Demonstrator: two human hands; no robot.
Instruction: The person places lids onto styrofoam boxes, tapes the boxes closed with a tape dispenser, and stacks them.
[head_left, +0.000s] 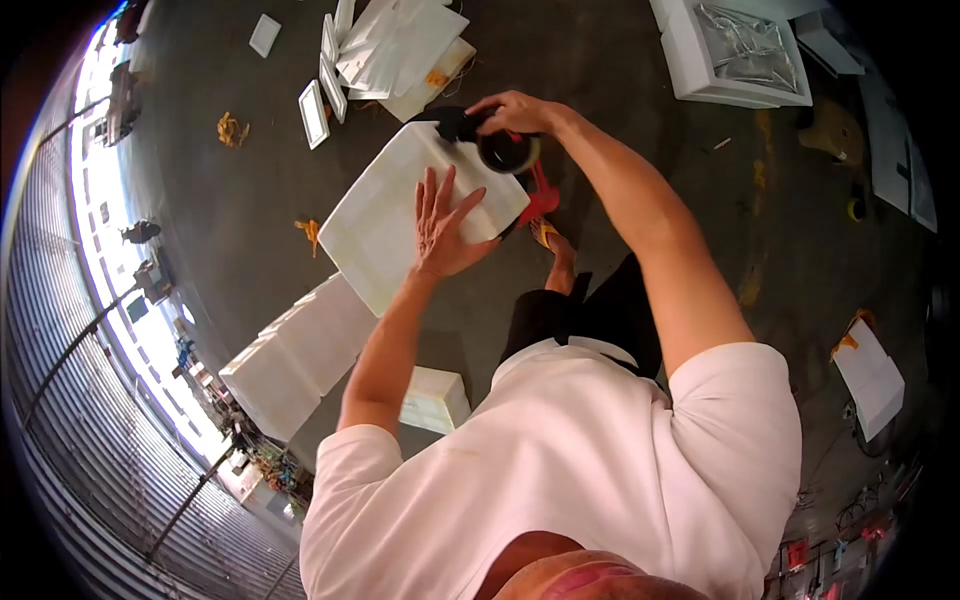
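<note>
A white foam box [385, 215] sits tilted in front of me, with dark material showing along its far edge. My left hand [445, 225] lies flat on its upper face, fingers spread. At the box's far right corner, my right hand [510, 113] curls its fingers around a dark roll of tape [508, 153]. A red piece [541, 193] shows just below the roll; whether it is joined to the roll or stands beneath the box, I cannot tell. What supports the box is mostly hidden.
White foam lids [400, 50] lie piled on the floor ahead. An open foam box [740, 55] with silvery lining stands at upper right. More foam boxes [300, 355] stand at left, another [436, 400] near my left arm. Orange scraps [231, 130] lie on the floor.
</note>
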